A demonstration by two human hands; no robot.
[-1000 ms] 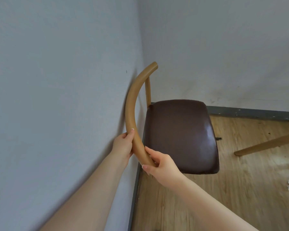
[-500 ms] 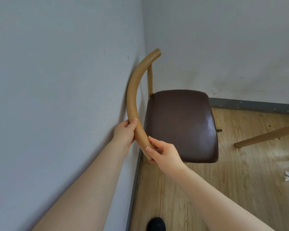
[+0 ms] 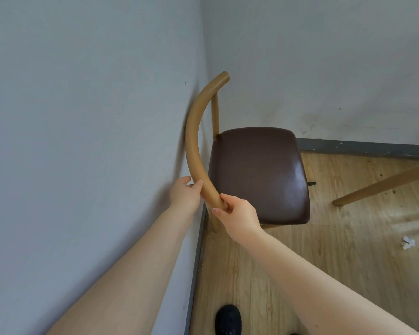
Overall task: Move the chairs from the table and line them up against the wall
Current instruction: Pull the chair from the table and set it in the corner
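A wooden chair with a dark brown padded seat (image 3: 259,175) stands in the room's corner, its curved tan backrest (image 3: 194,141) close against the grey wall (image 3: 82,117) on the left. My left hand (image 3: 185,195) grips the backrest from the wall side. My right hand (image 3: 237,213) is closed around the near end of the same rail. The chair's legs are mostly hidden under the seat.
A second grey wall (image 3: 324,68) with a dark skirting board runs behind the chair. A slanted wooden leg (image 3: 382,184) of other furniture crosses the floor at right. A crumpled white scrap (image 3: 408,242) lies on the wood floor. My black shoe (image 3: 228,320) shows at the bottom.
The chair has stayed in the corner with both hands on its backrest. My view pulled back slightly, bringing my shoe into sight.
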